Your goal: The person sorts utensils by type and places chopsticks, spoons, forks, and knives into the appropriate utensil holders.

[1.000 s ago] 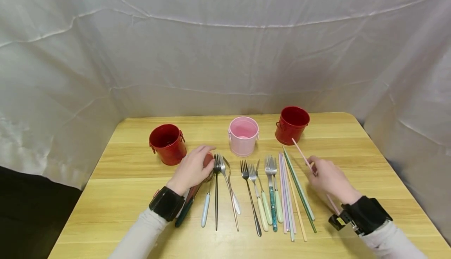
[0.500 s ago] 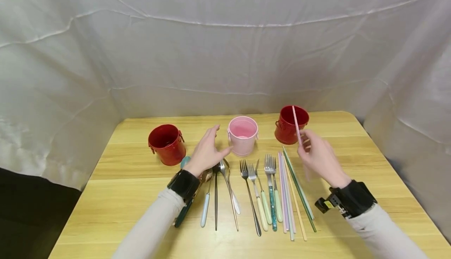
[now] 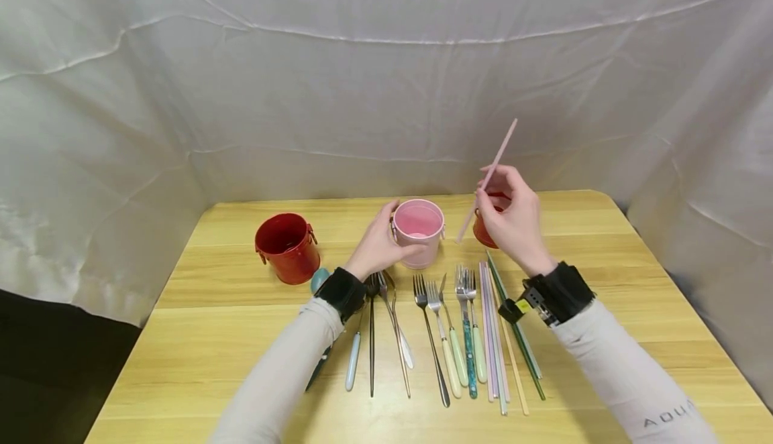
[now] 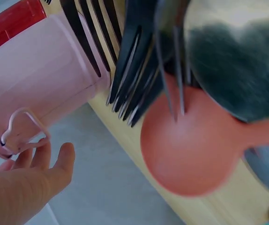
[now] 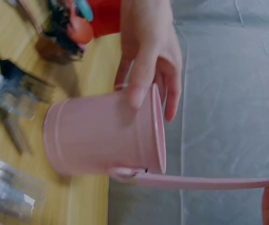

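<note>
My right hand (image 3: 513,212) pinches a slim pink chopstick (image 3: 504,143) between thumb and fingers, tilted, its lower end beside the rim of a small pink bucket (image 3: 418,251). In the right wrist view the chopstick (image 5: 214,182) overlaps the bucket's mouth. My left hand (image 3: 380,243) spans the bucket's left side, thumb at the front and fingers by the rim. In the left wrist view its fingers (image 4: 41,157) sit at the bucket's wire ear. Part of a red bucket (image 3: 483,233) shows behind the right hand.
Another red bucket (image 3: 286,249) stands at the left. Forks (image 3: 433,303), knives and more chopsticks (image 3: 488,337) lie in a row along the wooden table (image 3: 199,323). An orange round-bowled spoon (image 4: 190,145) lies under the left wrist. A grey cloth (image 3: 362,95) hangs behind.
The right hand has lifted the pink chopstick up and left from the table's right side towards the pink bucket. My left hand has moved right from the cutlery to the bucket.
</note>
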Demonstrator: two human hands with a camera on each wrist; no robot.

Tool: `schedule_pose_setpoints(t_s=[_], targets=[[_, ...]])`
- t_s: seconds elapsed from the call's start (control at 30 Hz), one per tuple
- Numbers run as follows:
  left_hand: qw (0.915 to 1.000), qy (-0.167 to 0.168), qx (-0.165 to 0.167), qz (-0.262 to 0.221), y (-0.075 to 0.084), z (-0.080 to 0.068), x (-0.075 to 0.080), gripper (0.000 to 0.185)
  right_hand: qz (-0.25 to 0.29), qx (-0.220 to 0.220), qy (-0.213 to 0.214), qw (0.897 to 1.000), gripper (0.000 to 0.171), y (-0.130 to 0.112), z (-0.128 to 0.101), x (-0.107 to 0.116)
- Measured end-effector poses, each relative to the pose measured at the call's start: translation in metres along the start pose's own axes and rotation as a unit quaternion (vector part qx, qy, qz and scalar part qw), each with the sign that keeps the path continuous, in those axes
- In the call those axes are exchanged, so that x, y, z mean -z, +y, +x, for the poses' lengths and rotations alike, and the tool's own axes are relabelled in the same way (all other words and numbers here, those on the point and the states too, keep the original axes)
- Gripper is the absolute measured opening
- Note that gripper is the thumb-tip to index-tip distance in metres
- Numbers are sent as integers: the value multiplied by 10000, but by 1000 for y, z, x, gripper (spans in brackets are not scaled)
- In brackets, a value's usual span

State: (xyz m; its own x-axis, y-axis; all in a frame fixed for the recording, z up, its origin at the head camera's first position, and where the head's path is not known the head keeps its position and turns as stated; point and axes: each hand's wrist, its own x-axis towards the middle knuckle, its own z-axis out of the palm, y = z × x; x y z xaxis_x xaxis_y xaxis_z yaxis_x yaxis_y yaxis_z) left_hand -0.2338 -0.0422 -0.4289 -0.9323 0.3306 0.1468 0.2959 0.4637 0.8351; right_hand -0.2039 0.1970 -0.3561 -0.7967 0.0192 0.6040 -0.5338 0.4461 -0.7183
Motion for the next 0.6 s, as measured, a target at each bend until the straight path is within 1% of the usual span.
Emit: schedule_pose_setpoints(t_s=[0.07, 0.13, 0.23, 0.47, 0.6], targets=[[9999, -1, -33, -145, 0, 3, -2, 108, 317, -12, 120, 9994, 32, -1, 6, -8], [9998, 1, 12, -218, -1, 5, -5, 108, 597, -27, 180, 9981, 32, -2, 10, -15], [9994, 19, 102, -321, -2, 7, -7, 109, 879, -21, 259, 9958, 31, -3, 14, -23], [9990, -15, 221, -398, -4, 11, -11, 106, 1252, 190, 493, 9907, 33, -10, 19, -30], [9987, -68, 309, -393, -7, 11, -11, 108, 1373, 223, 501, 9890, 33, -14, 19, -34]])
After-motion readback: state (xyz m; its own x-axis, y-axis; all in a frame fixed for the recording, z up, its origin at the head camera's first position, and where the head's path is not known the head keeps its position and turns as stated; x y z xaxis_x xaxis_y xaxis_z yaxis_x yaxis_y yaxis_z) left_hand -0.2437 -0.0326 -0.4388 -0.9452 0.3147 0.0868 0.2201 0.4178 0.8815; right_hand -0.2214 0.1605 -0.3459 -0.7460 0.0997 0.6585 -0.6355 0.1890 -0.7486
